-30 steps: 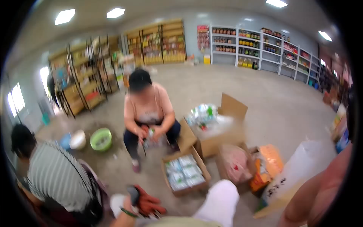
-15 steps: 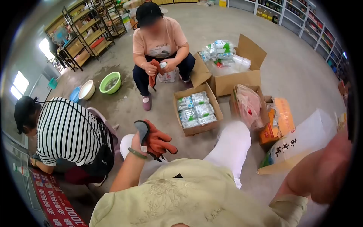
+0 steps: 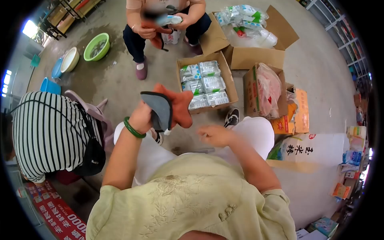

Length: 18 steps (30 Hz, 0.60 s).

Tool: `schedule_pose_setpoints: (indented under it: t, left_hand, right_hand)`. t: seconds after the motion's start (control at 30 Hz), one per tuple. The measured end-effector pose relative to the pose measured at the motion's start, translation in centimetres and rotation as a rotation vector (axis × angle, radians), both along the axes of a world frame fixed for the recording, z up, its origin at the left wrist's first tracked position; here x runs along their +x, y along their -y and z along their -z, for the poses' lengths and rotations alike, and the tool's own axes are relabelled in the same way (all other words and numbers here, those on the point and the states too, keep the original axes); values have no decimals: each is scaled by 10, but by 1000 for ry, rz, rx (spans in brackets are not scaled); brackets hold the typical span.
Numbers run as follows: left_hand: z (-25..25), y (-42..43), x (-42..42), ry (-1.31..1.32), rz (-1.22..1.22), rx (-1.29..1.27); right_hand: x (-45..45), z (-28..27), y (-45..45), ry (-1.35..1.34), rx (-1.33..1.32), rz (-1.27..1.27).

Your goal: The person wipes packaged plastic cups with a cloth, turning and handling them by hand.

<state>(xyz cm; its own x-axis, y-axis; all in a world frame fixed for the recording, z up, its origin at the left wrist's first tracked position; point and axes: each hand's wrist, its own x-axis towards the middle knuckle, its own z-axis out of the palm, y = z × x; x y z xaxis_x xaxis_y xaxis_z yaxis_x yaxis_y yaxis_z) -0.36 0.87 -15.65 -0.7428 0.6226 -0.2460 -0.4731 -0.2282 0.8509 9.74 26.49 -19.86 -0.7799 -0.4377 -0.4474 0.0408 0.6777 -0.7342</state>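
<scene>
My left hand [image 3: 141,119], with a green bangle at its wrist, is closed on an orange work glove [image 3: 181,105] with a grey cuff. The cuff side faces me, and the glove covers some of my fingers. To the right of the glove, my right hand [image 3: 215,135] hovers over my lap, slightly blurred. Its fingers reach left toward the glove without touching it, and nothing shows in them. Beyond the glove stands a cardboard box [image 3: 235,96] of clear packets with green and blue print.
Opposite me, a seated person [image 3: 192,12] holds another orange glove and a white packet. A person in stripes [image 3: 52,132] bends at my left. Right of the packets are an open carton [image 3: 256,60], a box with pink plastic [image 3: 268,92] and a white sack [image 3: 316,148]. Basins [image 3: 97,47] stand behind left.
My right hand has come in from the far right to over my lap. My left hand has turned the glove so its cuff faces me. The view has tilted down.
</scene>
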Motion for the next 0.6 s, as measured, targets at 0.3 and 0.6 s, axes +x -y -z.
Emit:
schedule_pose_setpoints:
  t: [0.3, 0.6]
  left_hand:
    - [40, -23, -75, 338, -255, 277]
    - [107, -33, -45, -158, 129, -74]
  right_hand:
    - [-101, 142, -88, 88, -89, 825]
    - [-175, 181, -128, 36, 511, 767]
